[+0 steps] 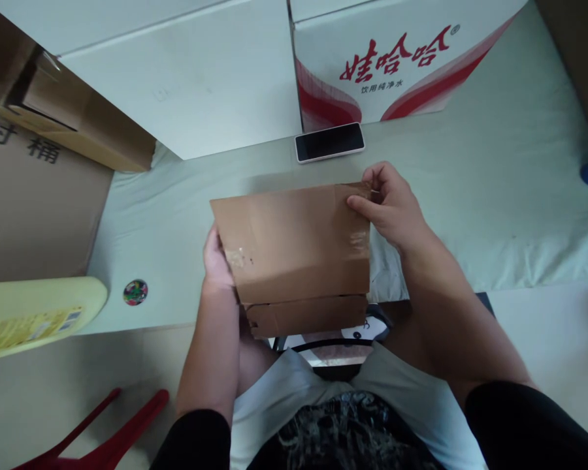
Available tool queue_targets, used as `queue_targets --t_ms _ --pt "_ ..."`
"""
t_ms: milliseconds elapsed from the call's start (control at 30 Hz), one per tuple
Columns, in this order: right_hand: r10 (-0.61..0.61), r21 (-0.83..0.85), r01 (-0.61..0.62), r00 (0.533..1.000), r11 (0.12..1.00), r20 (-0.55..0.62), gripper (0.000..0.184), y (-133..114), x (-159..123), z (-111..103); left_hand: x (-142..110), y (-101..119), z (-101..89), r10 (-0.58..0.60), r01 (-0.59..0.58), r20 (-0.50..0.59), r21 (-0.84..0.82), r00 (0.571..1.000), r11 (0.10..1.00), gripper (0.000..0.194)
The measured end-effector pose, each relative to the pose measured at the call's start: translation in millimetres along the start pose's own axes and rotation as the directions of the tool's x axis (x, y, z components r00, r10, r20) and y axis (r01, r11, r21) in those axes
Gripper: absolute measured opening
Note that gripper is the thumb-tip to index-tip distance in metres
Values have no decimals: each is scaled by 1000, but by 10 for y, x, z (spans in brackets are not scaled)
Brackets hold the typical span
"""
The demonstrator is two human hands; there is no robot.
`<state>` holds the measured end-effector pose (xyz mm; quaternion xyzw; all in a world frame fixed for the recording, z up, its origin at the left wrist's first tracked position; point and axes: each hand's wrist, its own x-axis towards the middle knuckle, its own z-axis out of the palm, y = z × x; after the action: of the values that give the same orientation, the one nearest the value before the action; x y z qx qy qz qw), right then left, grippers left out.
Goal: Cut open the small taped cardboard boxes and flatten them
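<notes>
A brown cardboard box (298, 241) is held up in front of me, tilted, its broad face toward me and a narrow slotted flap along the lower edge. Bits of clear tape shine near its left and right sides. My right hand (389, 205) pinches the upper right corner between thumb and fingers. At the left edge my left hand (218, 258) grips the box, most of its fingers hidden behind the cardboard. Just beyond the box lies a phone (330, 142) with a dark screen, face up.
White cartons (191, 85) with red print stand along the back. Brown cartons (34, 196) fill the left. A pale yellow bottle (44, 313) lies at the near left, beside a small round colourful disc (135, 292). Red bars (112, 431) show at lower left. Pale green cloth (494, 196) covers the surface.
</notes>
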<state>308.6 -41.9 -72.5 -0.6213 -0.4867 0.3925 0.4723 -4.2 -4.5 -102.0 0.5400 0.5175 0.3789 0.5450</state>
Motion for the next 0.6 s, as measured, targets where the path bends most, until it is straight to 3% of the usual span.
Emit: queue_targets --t_ms 33,100,200,300,400,500,600 --pt "-10 -32 8 998 999 -60 33 11 12 31 0 -33 -20 -47 49 25 -76 999 996 89" --pt "-49 -115 31 986 993 -160 30 18 27 73 -5 -78 -39 -146 158 71 -213 987 964 81" --pt "-59 -143 33 982 989 -182 32 1 41 47 6 -109 -63 -205 215 62 -274 977 937 66" --pt "77 119 -72 996 990 -34 37 -26 56 -132 78 -147 -167 -65 21 -115 -351 991 936 54" --pt "137 416 -179 982 892 128 40 -48 50 -353 193 -233 -310 54 -177 -302 -397 952 901 49" --pt "91 538 -180 978 823 188 50 -52 10 -389 283 -333 -343 -13 -168 -350 -480 937 861 48" --pt "103 495 -253 945 831 311 60 -17 -51 -190 308 -364 -218 -107 -123 -333 -600 937 791 35"
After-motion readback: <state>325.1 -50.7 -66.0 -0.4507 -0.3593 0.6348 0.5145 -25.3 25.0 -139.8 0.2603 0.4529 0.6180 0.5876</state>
